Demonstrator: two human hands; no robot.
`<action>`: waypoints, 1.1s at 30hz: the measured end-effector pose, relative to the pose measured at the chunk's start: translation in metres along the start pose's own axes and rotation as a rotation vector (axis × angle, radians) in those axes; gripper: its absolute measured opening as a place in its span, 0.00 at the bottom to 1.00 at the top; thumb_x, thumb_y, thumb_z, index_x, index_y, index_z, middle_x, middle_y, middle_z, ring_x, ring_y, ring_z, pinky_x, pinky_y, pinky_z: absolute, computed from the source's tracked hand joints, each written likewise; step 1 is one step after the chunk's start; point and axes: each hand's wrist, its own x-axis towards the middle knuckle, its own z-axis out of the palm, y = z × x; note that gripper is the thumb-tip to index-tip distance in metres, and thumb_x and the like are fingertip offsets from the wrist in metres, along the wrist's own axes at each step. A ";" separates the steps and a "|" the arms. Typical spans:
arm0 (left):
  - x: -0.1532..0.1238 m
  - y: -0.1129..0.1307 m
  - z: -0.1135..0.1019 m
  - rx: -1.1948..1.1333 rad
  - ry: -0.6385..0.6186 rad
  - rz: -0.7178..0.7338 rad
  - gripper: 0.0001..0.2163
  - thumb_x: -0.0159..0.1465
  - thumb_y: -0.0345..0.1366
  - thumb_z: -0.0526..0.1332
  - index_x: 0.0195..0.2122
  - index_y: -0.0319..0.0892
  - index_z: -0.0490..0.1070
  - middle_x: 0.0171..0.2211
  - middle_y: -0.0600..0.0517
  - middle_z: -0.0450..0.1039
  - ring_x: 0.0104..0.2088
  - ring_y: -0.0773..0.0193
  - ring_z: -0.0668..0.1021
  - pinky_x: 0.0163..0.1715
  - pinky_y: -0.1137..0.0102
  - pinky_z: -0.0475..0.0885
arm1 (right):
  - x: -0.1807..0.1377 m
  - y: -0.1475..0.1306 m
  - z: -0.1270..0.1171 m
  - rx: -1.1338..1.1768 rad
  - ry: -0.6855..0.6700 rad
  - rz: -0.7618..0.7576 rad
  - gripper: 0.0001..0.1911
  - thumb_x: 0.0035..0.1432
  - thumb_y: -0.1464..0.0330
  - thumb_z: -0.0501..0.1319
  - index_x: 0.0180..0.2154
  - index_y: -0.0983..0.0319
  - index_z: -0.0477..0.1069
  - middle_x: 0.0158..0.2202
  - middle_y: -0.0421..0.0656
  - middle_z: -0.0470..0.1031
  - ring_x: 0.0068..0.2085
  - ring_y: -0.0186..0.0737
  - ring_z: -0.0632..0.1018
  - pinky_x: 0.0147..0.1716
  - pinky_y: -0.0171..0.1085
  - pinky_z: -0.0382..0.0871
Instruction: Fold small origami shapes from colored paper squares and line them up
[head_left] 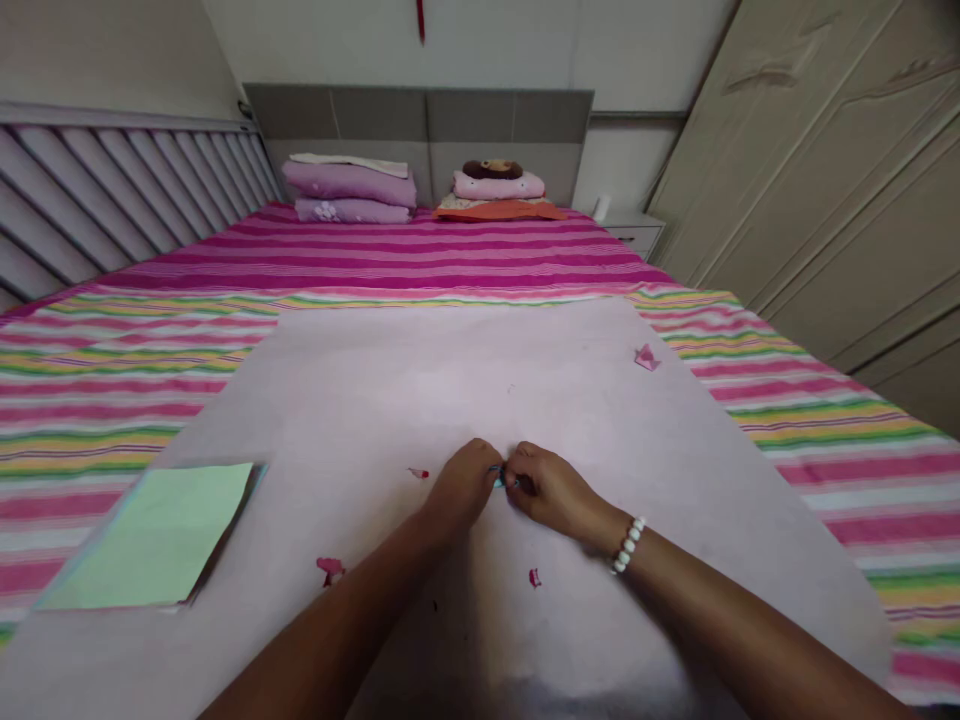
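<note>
My left hand and my right hand meet at the middle of a pale pink board lying on the bed. Both pinch a tiny blue folded paper piece between their fingertips; most of it is hidden by the fingers. A white bead bracelet circles my right wrist. Small pink folded paper pieces lie around: one at the far right, one near my left forearm, one below my hands, and a reddish scrap left of my left hand.
A stack of pale green paper sheets lies at the board's left edge. The bed has a pink striped sheet, folded bedding and a pillow pile by the headboard. A wardrobe stands right, slatted rail left.
</note>
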 end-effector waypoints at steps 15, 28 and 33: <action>0.000 -0.003 0.001 -0.028 0.010 -0.025 0.04 0.58 0.27 0.58 0.27 0.42 0.69 0.29 0.52 0.71 0.34 0.61 0.72 0.34 0.69 0.67 | -0.003 0.005 -0.003 -0.044 -0.040 -0.032 0.05 0.54 0.76 0.60 0.30 0.61 0.71 0.31 0.39 0.67 0.28 0.33 0.69 0.28 0.31 0.59; -0.001 0.000 0.000 -0.066 0.034 0.018 0.09 0.59 0.24 0.53 0.29 0.42 0.71 0.33 0.51 0.72 0.38 0.60 0.73 0.39 0.66 0.70 | 0.000 0.009 -0.011 0.013 -0.045 -0.124 0.07 0.55 0.77 0.60 0.33 0.61 0.73 0.32 0.41 0.70 0.29 0.33 0.71 0.28 0.32 0.63; -0.002 0.001 0.001 -0.114 0.114 0.010 0.12 0.57 0.24 0.57 0.42 0.41 0.70 0.43 0.46 0.72 0.46 0.58 0.74 0.47 0.62 0.71 | -0.002 0.013 -0.015 0.095 0.008 -0.126 0.09 0.56 0.78 0.58 0.32 0.60 0.73 0.30 0.40 0.72 0.30 0.35 0.72 0.29 0.33 0.65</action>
